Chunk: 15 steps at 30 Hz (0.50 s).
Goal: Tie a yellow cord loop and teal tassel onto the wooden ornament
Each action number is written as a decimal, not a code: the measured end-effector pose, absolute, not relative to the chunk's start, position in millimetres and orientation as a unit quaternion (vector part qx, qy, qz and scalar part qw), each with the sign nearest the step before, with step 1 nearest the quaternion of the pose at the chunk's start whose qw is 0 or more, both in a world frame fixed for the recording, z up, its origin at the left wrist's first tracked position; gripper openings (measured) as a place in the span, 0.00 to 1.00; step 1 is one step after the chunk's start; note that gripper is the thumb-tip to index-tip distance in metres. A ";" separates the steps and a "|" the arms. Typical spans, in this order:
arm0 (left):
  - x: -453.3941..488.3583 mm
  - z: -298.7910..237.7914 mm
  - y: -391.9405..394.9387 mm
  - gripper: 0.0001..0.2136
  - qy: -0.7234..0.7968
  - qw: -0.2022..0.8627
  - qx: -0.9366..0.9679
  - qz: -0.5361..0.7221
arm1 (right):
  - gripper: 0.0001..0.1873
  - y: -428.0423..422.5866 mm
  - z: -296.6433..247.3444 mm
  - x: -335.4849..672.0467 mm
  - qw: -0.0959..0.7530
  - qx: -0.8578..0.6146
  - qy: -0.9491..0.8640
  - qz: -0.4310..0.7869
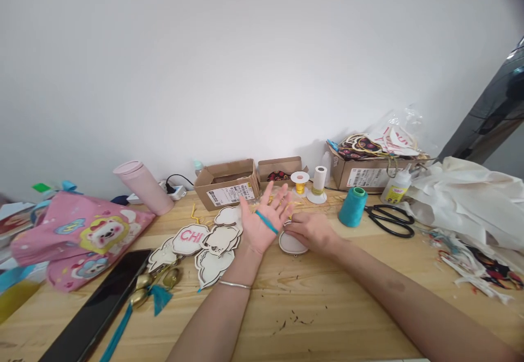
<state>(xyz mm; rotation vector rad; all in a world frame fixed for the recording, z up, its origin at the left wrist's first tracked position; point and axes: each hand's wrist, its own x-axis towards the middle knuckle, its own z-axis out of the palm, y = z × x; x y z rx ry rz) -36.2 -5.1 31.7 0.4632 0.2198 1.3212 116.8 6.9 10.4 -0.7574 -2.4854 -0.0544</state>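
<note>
My left hand (264, 225) is palm up with its fingers spread, and a strip of teal ribbon (267, 222) lies across the palm. Fingers bent together, my right hand (313, 232) grips the upper right edge of a rounded off-white ornament (293, 243) with a thin rim; its fingertips are partly hidden. Left of my left wrist lie several cloud-shaped wooden pieces with off-white faces (213, 265), partly overlapping. One piece (189, 238) bears pink letters reading "CHI".
Behind my hands stand an open cardboard box (225, 187), a yellow thread spool (300, 183) and a white roll (320, 178). Rightward are a teal thread cone (352, 207), black scissors (393, 220) and a glue bottle (397, 186). Leftward lie gold bells (141, 291), a black phone (98, 302) and a pink bag (90, 236).
</note>
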 end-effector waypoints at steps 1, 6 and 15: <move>-38.8 31.0 -1.9 0.34 0.113 0.741 0.191 0.633 | 0.14 6.0 10.7 115.2 0.248 -0.277 -0.927 -0.048; -44.2 23.4 4.8 0.32 0.154 0.719 0.169 0.656 | 0.12 0.3 19.8 112.5 0.226 -0.259 -0.934 -0.102; -16.6 11.0 -9.8 0.33 0.182 0.831 0.222 0.475 | 0.16 -6.1 44.6 115.9 0.276 -0.210 -0.929 -0.130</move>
